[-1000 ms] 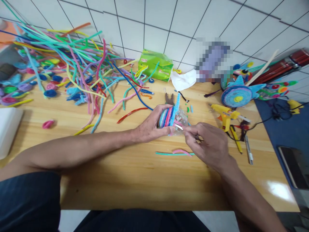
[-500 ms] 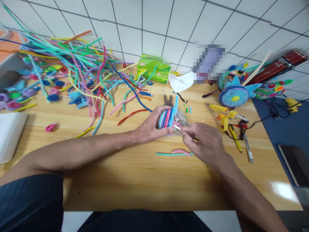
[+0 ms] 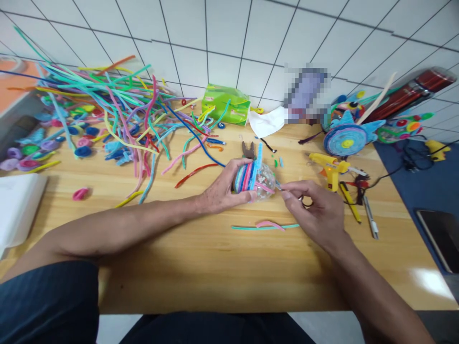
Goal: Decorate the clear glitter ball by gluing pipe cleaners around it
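My left hand [image 3: 227,184] is wrapped round a clear, rounded plastic body [image 3: 266,177] whose left part is covered in rows of blue, pink, white and teal pipe cleaner. A light blue pipe cleaner end [image 3: 260,152] sticks up from it, and a short pink end [image 3: 264,188] lies across the clear side. My right hand [image 3: 313,205] is closed on small scissors [image 3: 307,201]; a dark handle loop shows, and the narrow tips sit just right of the clear body. Pliers [image 3: 248,150] lie behind my left hand. Cut teal [image 3: 247,228] and pink [image 3: 270,224] pieces lie in front.
A heap of pipe cleaners [image 3: 118,95] spreads over the back left. A green packet [image 3: 225,105] stands by the tiled wall. Rightward are a yellow glue gun [image 3: 332,167] with its cord, a yellow cutter [image 3: 350,202], a pen [image 3: 370,217] and a blue fish-like craft piece [image 3: 346,141].
My right hand has drawn the scissors rightward, off the pink end and past the clear body's right side. My left hand keeps its hold. The view has shifted slightly.
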`<action>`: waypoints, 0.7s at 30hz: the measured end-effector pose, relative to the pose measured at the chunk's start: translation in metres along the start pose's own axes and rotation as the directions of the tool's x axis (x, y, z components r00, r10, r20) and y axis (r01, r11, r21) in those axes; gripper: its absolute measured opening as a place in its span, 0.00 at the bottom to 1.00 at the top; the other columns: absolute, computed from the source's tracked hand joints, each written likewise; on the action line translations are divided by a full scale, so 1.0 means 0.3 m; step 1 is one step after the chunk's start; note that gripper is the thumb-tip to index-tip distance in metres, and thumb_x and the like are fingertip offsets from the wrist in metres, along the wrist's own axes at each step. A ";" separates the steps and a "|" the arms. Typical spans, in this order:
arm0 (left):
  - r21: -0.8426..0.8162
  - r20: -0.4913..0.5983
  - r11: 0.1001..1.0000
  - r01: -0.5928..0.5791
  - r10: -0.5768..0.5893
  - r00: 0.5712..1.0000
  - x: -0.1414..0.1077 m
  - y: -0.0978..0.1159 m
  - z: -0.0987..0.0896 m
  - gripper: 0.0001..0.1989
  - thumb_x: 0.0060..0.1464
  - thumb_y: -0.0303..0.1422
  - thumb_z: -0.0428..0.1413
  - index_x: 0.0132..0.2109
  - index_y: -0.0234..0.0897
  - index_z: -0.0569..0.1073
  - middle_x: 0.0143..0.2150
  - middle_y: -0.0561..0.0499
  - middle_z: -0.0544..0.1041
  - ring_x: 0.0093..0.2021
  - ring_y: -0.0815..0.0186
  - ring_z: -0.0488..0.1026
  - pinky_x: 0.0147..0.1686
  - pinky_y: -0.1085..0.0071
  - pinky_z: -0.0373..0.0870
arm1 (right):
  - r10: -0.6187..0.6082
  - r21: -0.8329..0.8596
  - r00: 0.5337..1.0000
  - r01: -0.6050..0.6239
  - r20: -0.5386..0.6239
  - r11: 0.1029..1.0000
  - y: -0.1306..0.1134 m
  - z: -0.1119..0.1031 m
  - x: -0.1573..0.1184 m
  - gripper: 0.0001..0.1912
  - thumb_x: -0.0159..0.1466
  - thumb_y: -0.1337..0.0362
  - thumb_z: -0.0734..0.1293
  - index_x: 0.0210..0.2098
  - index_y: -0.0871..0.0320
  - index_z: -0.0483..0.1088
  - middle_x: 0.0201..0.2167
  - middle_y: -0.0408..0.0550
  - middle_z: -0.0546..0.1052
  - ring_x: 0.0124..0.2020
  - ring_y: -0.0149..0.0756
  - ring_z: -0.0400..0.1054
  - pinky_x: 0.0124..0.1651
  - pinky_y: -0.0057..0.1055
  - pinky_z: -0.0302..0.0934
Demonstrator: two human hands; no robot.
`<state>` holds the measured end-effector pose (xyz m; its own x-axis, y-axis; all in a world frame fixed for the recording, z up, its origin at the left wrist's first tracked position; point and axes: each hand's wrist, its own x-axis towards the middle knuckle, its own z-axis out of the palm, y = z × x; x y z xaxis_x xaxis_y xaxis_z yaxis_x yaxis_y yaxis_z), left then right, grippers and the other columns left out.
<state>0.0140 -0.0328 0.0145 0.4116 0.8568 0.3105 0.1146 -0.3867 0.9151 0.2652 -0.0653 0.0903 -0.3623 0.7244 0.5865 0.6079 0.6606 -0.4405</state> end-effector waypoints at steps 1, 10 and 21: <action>0.009 0.006 1.000 -0.020 0.020 1.000 0.000 -0.001 0.000 0.39 0.61 0.51 0.66 0.70 0.42 0.60 0.67 0.39 0.69 0.67 0.48 0.71 0.70 0.47 0.69 | -0.043 -0.018 0.999 0.044 0.024 0.999 -0.006 0.003 0.002 0.09 0.69 0.72 0.71 0.44 0.52 0.79 0.25 0.37 0.78 0.23 0.29 0.71 0.28 0.28 0.64; 0.021 0.024 0.997 -0.068 0.068 0.997 -0.004 -0.001 -0.003 0.39 0.61 0.50 0.66 0.71 0.45 0.61 0.69 0.39 0.67 0.70 0.47 0.68 0.73 0.45 0.67 | -0.201 -0.068 0.974 0.209 0.104 0.976 -0.018 0.028 0.010 0.14 0.69 0.75 0.70 0.48 0.51 0.79 0.31 0.40 0.84 0.26 0.32 0.75 0.32 0.30 0.67; 0.027 0.027 0.997 -0.069 0.068 0.997 -0.002 0.006 -0.002 0.38 0.61 0.50 0.66 0.71 0.44 0.62 0.69 0.38 0.68 0.70 0.47 0.69 0.72 0.46 0.67 | -0.196 -0.087 0.974 0.206 0.111 0.975 -0.019 0.026 0.002 0.12 0.70 0.74 0.68 0.46 0.51 0.77 0.31 0.41 0.84 0.25 0.32 0.75 0.28 0.31 0.65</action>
<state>0.0136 -0.0339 0.0161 0.4424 0.8191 0.3651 0.1102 -0.4537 0.8843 0.2560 -0.0670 0.0878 -0.5503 0.5984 0.5824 0.5793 0.7759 -0.2497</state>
